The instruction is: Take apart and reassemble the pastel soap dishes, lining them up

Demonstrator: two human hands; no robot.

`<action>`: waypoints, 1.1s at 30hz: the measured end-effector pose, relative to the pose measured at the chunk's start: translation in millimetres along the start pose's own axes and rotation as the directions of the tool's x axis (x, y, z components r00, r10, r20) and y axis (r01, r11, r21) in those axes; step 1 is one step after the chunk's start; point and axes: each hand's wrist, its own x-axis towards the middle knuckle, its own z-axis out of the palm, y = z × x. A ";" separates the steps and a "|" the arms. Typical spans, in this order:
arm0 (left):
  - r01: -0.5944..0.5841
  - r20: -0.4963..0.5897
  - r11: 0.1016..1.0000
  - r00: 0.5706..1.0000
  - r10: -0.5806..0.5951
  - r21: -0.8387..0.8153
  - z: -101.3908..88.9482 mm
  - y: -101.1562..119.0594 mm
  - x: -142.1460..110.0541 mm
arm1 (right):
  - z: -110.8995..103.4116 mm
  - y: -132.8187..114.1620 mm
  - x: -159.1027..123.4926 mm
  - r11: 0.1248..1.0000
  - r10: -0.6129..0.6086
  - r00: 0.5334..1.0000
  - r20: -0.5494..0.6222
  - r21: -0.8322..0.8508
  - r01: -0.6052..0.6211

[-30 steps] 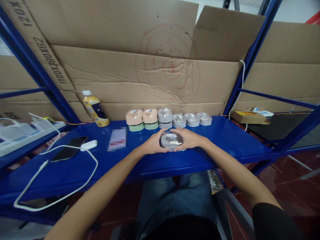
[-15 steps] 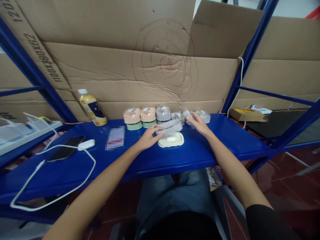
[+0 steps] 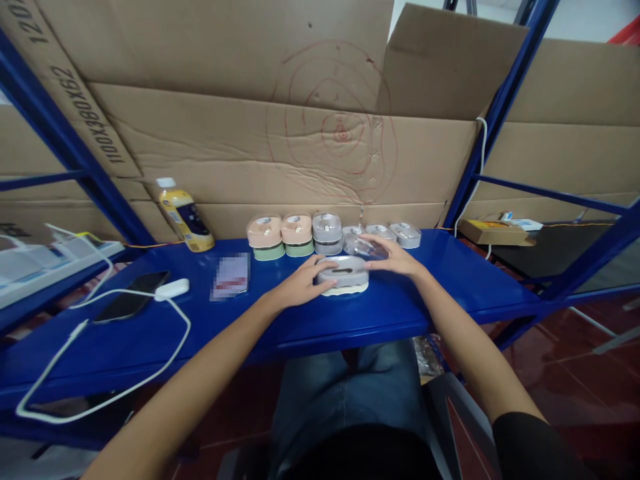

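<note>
A grey oval tray with a dark slot (image 3: 343, 272) sits on a cream scalloped base (image 3: 345, 291) in front of me. My left hand (image 3: 303, 280) is closed on the tray's left end, thumb along its near side. A clear plastic lid (image 3: 367, 249) is under the fingers of my right hand (image 3: 393, 257), just behind the tray. My right thumb touches the tray's right end. Behind them stands a row of lidded oval boxes: two pink-and-green boxes (image 3: 265, 235), a grey stacked box (image 3: 327, 233) and lower grey boxes (image 3: 405, 233) to the right.
The blue table (image 3: 280, 323) backs onto a cardboard wall (image 3: 215, 143). At left are a yellow drink bottle (image 3: 185, 217), a blurred-out flat packet (image 3: 231, 277), a black phone (image 3: 133, 298), a white cable (image 3: 187, 343) and a power strip (image 3: 60, 273). Blue posts (image 3: 495, 127) flank the table.
The grey tray has come down level onto the cream base, held by my left hand. My right hand has moved nearer and slightly lower with the clear lid, uncovering a grey box behind.
</note>
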 end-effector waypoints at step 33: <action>0.267 -0.004 0.944 0.962 -0.273 -0.191 9.6 -11.3 1.8 | -32.9 15.0 -12.2 0.954 0.021 0.943 -0.333 -0.277 -0.119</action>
